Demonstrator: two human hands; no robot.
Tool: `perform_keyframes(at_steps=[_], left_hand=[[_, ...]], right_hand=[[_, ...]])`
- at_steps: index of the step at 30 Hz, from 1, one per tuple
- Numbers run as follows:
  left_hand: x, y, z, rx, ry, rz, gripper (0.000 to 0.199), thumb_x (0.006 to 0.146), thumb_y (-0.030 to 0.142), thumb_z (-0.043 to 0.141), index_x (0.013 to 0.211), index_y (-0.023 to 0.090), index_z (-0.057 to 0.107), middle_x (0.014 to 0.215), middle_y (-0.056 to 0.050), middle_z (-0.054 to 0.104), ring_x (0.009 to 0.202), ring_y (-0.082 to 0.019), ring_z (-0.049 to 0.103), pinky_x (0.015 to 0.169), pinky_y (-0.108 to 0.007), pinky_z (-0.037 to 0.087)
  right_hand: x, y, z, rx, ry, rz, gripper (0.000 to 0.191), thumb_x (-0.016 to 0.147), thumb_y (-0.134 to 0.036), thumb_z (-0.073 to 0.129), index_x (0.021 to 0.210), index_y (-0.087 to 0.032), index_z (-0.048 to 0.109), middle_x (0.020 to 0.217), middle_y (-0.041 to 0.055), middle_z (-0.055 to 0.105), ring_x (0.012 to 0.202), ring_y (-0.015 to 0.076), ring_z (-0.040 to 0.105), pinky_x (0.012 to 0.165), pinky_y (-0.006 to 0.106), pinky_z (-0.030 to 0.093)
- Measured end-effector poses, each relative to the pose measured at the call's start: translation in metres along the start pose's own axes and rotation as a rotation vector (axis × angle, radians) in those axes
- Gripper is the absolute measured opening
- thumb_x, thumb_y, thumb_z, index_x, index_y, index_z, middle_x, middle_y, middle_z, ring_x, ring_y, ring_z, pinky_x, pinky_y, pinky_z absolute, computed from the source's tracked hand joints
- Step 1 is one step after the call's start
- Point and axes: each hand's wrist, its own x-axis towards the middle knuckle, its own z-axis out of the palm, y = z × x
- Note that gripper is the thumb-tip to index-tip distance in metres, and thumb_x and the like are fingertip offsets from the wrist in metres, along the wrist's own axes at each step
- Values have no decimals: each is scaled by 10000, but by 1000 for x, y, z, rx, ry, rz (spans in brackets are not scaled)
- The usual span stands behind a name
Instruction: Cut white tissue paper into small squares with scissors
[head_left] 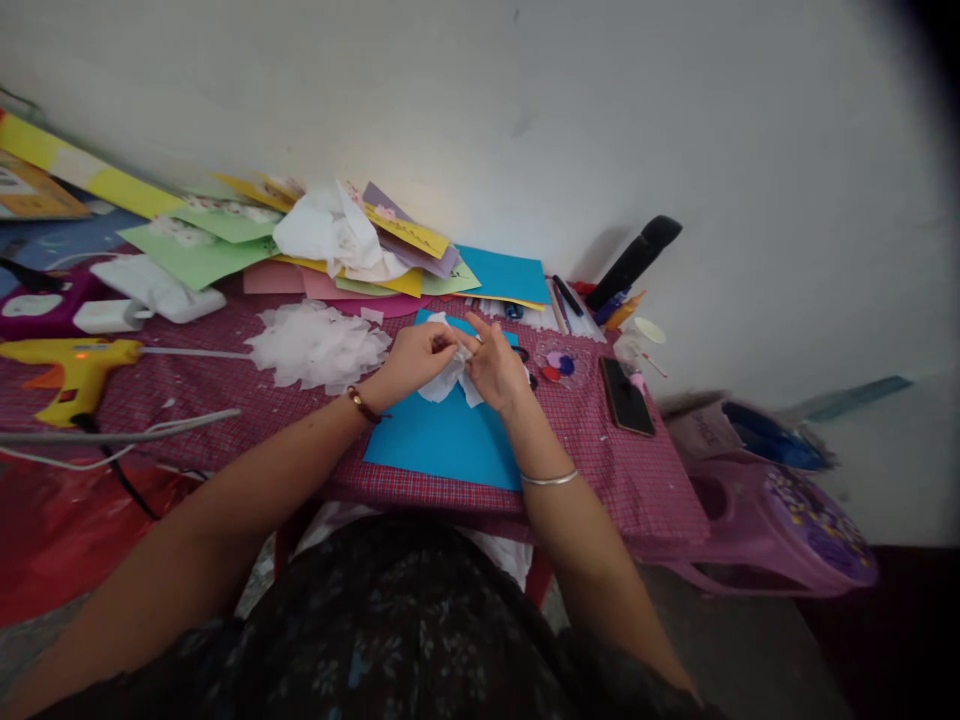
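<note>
Over a blue sheet of card (pixel 442 440), my left hand (pixel 416 355) pinches a crumpled piece of white tissue paper (pixel 444 385) between thumb and fingers. My right hand (pixel 496 370) meets it from the other side, with the tissue against its fingers. One or two of its fingers are stretched out, and the rest are partly hidden. To the left of my left hand lies a loose heap of white tissue paper squares (pixel 319 345). Scissors (pixel 531 375) lie partly hidden behind my right hand.
A yellow glue gun (pixel 82 370) with a lit orange light lies left, near white cables (pixel 172 425). Folded cards (pixel 210 240) and crumpled white paper (pixel 337 235) pile up by the wall. On the right are a phone (pixel 627 397), coloured discs (pixel 559 365) and a pink stool (pixel 780 530).
</note>
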Motion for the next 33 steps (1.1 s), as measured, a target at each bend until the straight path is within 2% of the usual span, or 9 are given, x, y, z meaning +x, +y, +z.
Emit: perform_keyframes(at_steps=[4, 8, 15, 19, 23, 29, 33], left_hand=[[5, -3, -4, -47, 127, -78, 83, 778, 181, 571, 759, 171, 651, 775, -23, 696, 715, -150, 623, 658, -264, 478], [5, 0, -5, -65, 134, -98, 76, 779, 198, 577, 748, 173, 642, 752, -13, 691, 685, -143, 624, 658, -262, 488], [1, 1, -3, -69, 76, -24, 93, 789, 219, 585, 757, 187, 666, 783, -17, 703, 753, -156, 639, 696, -262, 480], [-1, 5, -4, -43, 46, -4, 130, 806, 262, 596, 733, 180, 665, 756, -16, 694, 707, -148, 612, 671, -261, 462], [0, 3, -3, -54, 32, -7, 95, 788, 211, 577, 731, 183, 647, 745, -10, 684, 687, -138, 596, 636, -244, 441], [4, -3, -5, -71, -12, -104, 101, 750, 205, 570, 668, 172, 619, 610, 2, 620, 578, -125, 555, 545, -230, 406], [5, -1, -5, -261, -64, -216, 99, 728, 248, 616, 692, 158, 632, 630, -11, 637, 585, -133, 602, 559, -232, 467]], right_hand=[[3, 2, -4, -61, 85, 3, 212, 768, -329, 711, 947, -232, 653, 701, -26, 674, 668, 138, 645, 711, 286, 543], [4, 5, -3, -101, 99, -4, 204, 690, -317, 777, 771, -216, 619, 654, -41, 645, 602, 117, 615, 660, 273, 551], [3, 7, 2, -193, 107, -29, 242, 621, -327, 805, 705, -203, 615, 595, -56, 606, 556, 102, 566, 599, 256, 516], [2, 8, 3, -235, 110, -35, 202, 607, -291, 772, 685, -202, 609, 594, -59, 602, 550, 99, 560, 593, 253, 496], [2, 7, 3, -262, 114, -42, 182, 626, -287, 742, 667, -207, 584, 578, -66, 580, 537, 98, 555, 579, 244, 481], [1, 3, 3, -276, 103, -57, 149, 665, -307, 699, 681, -206, 590, 580, -55, 579, 558, 105, 559, 596, 251, 494], [-1, 1, 3, -288, 69, -60, 164, 668, -333, 695, 691, -204, 597, 598, -51, 579, 569, 105, 553, 603, 257, 500]])
